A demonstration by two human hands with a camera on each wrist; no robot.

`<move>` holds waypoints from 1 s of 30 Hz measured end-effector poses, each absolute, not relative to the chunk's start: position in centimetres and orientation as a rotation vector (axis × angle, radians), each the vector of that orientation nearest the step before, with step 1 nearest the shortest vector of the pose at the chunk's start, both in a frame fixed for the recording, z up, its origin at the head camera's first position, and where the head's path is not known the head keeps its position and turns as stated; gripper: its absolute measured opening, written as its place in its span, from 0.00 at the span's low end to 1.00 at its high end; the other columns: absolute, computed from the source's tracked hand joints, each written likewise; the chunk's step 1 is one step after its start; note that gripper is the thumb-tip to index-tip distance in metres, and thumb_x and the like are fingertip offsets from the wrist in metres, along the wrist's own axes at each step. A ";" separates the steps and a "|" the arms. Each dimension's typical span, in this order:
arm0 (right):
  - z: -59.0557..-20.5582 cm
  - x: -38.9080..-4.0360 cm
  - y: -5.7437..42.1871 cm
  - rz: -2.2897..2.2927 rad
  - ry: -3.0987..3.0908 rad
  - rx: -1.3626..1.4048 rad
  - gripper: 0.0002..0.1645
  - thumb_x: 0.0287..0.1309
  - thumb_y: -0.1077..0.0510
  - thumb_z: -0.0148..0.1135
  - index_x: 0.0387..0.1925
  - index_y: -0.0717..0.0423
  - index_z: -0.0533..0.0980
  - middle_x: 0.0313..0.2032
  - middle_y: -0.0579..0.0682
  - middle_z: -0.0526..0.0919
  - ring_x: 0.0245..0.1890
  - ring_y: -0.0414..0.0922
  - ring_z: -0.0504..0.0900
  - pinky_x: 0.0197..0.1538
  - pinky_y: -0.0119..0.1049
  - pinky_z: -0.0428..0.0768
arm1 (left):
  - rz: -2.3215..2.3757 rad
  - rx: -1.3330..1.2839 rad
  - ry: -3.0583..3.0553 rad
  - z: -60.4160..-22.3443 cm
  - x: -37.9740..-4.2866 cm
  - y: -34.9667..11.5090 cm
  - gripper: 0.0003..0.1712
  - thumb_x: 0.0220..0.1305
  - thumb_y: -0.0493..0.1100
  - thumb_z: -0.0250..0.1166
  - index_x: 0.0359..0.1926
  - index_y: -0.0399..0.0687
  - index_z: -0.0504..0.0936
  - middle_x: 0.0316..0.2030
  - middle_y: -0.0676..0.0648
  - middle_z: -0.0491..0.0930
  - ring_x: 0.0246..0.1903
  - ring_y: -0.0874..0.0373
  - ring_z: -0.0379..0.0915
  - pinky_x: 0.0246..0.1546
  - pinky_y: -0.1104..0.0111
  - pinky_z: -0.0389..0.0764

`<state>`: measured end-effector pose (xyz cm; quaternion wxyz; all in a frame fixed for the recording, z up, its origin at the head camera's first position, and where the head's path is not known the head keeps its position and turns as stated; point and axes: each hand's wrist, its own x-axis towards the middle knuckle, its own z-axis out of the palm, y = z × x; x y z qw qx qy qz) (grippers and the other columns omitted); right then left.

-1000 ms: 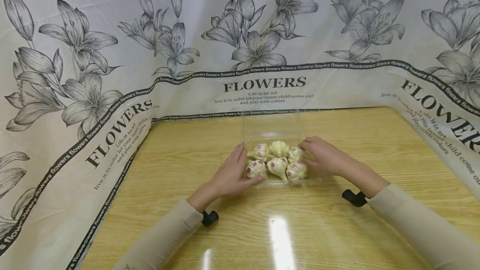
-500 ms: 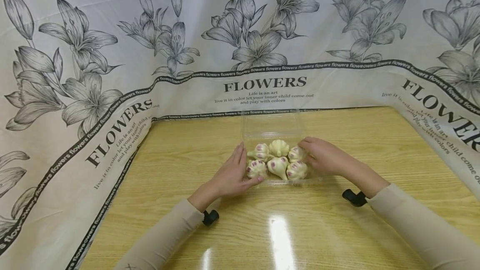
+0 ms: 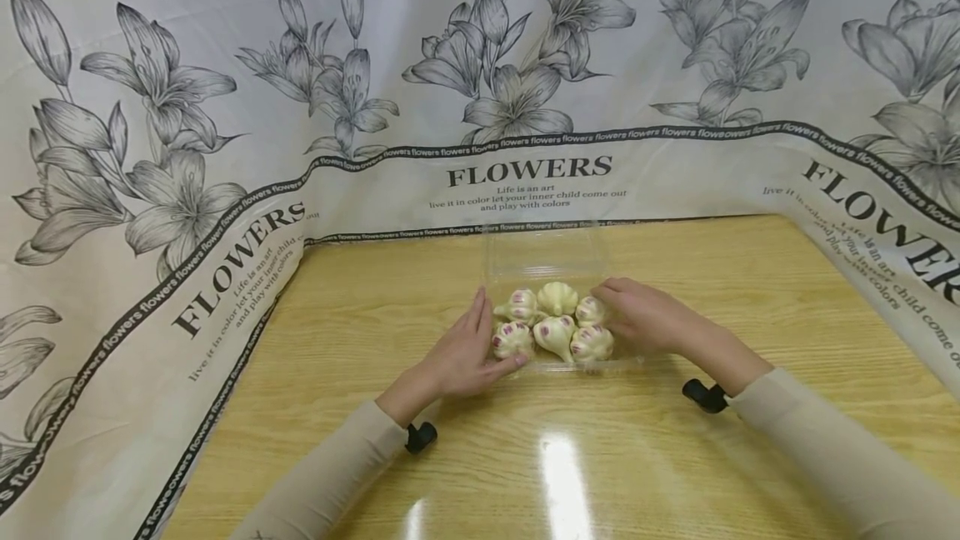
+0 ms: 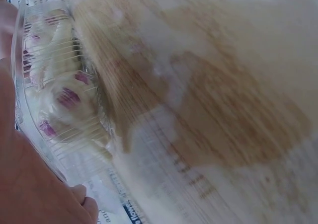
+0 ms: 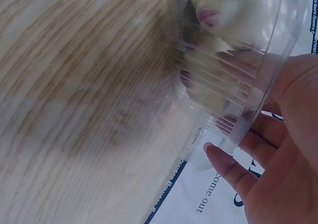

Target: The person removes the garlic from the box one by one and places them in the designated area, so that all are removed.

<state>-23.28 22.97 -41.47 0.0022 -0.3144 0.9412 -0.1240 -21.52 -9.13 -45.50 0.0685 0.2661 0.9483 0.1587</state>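
A clear plastic clamshell box (image 3: 551, 365) holds several cream garlic bulbs (image 3: 555, 336), most with purple patches, in two rows. Its lid (image 3: 547, 252) lies folded back behind it. My left hand (image 3: 457, 352) holds the box's left side, fingers along the wall and thumb over the front rim; the left wrist view shows this hand (image 4: 30, 179) beside the ribbed wall. My right hand (image 3: 645, 315) reaches over the right rim to the garlic bulb (image 3: 591, 311) at back right. In the right wrist view, this hand's thumb (image 5: 248, 62) shows through the wall; one finger stays outside the corner.
The box stands on a wood-grain table (image 3: 360, 307). A white curtain (image 3: 360, 198) with printed flowers and lettering surrounds the back and both sides. Black wrist mounts (image 3: 705, 396) hang below both wrists, close over the table.
My right hand has shifted slightly left over the right-hand bulbs, its thumb now less visible. The left hand, box and other bulbs stay almost where they were.
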 end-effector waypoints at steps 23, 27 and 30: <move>-41.8 -24.6 24.2 -0.590 2.872 -1.089 0.26 0.60 0.59 0.73 0.57 0.67 0.78 0.51 0.59 0.85 0.51 0.56 0.84 0.57 0.54 0.83 | 0.497 0.825 2.844 -45.4 -21.5 -9.4 0.68 0.65 0.83 0.43 0.80 0.36 0.28 0.80 0.37 0.24 0.79 0.43 0.41 0.78 0.59 0.51; -41.4 -24.7 24.6 -0.704 2.872 -1.106 0.26 0.58 0.61 0.74 0.57 0.67 0.79 0.50 0.56 0.85 0.51 0.55 0.84 0.57 0.54 0.83 | 0.497 0.820 2.839 -45.4 -21.6 -9.4 0.68 0.65 0.83 0.42 0.79 0.39 0.25 0.80 0.38 0.23 0.79 0.43 0.40 0.78 0.59 0.51; -41.1 -24.7 24.9 -0.787 2.865 -1.101 0.26 0.59 0.61 0.74 0.57 0.66 0.78 0.49 0.54 0.86 0.51 0.54 0.84 0.58 0.56 0.82 | 0.497 0.819 2.838 -45.4 -21.6 -9.4 0.67 0.65 0.83 0.42 0.79 0.40 0.25 0.80 0.37 0.24 0.79 0.43 0.40 0.78 0.58 0.51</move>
